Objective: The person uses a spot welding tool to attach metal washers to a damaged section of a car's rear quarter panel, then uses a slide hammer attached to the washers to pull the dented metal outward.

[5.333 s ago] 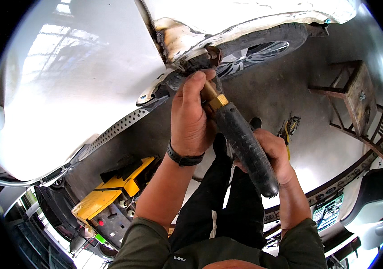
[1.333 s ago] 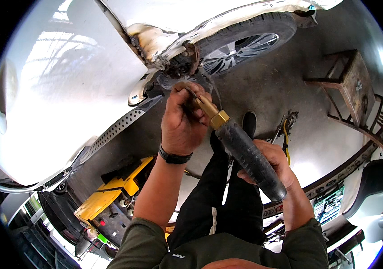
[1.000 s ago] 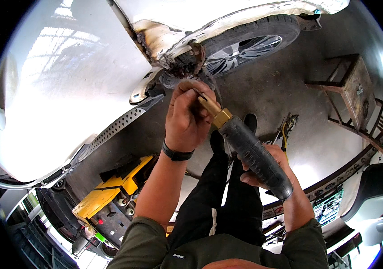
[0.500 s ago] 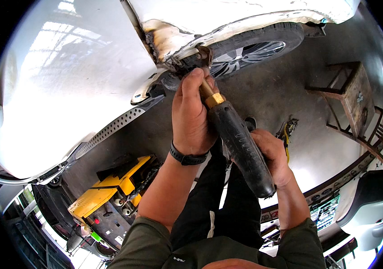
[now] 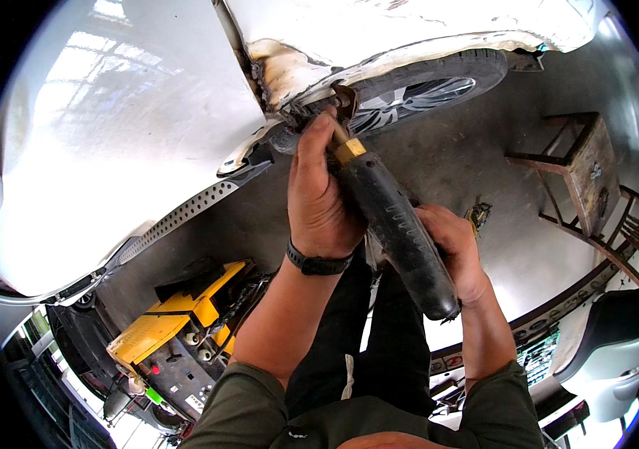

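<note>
- Black and thick, the tool handle (image 5: pixel 400 238) runs on a slant from lower right up to upper left, ending in a brass collar (image 5: pixel 349 150) and a thin metal tip that meets the scorched, bare-metal edge of the white car body (image 5: pixel 289 71) at the wheel arch.
- Its long axis points up and away from the person, toward the damaged seam; the working end lies above and ahead of both hands.
- Left hand (image 5: pixel 323 198) is the nearer one to that seam: its grip is closed round the front of the tool just below the collar, thumb stretched up along the shaft toward the panel. A dark wristband (image 5: pixel 318 264) sits on that wrist.
- Right hand (image 5: pixel 450 251) grips the rear of the handle from the side and below, fingers wrapped shut on it, well back from the tip.
- Behind the tip, the tyre and alloy wheel (image 5: pixel 428 86) fill the arch.
- On the floor to the lower left stands a yellow machine (image 5: pixel 166 333) with knobs and cables; what it holds inside cannot be told.
- At right, a worn wooden stool (image 5: pixel 585 161) stands on the concrete floor (image 5: pixel 484 150), nothing visible on its top.
</note>
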Tool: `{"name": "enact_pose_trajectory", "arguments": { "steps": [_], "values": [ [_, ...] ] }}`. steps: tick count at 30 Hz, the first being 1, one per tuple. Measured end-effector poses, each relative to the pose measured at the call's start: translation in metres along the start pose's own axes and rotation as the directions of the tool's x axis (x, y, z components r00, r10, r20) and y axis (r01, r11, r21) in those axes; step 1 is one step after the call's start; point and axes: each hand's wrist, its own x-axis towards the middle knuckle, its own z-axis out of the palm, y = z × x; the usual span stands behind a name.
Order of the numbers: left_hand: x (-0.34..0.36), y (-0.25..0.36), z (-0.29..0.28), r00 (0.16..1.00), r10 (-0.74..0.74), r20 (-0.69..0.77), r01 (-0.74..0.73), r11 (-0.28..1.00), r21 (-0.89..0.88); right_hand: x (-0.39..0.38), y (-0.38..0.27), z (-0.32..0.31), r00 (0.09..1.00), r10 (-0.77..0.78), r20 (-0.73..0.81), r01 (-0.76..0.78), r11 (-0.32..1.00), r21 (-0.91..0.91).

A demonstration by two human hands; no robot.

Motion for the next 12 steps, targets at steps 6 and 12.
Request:
{"name": "enact_pose_trajectory", "arguments": {
  "steps": [6,12],
  "values": [
    [0.007,0.001,0.001,1.0,0.003,-0.012,-0.003,1.0,0.007,0.006,0.004,0.0,1.0,-0.014,-0.01,0.013,1.0,-0.01],
    [0.012,0.004,0.007,0.999,0.024,0.038,-0.022,0.998,-0.053,0.017,0.001,-0.006,0.998,-0.055,0.003,0.055,0.997,-0.062]
  ]
}}
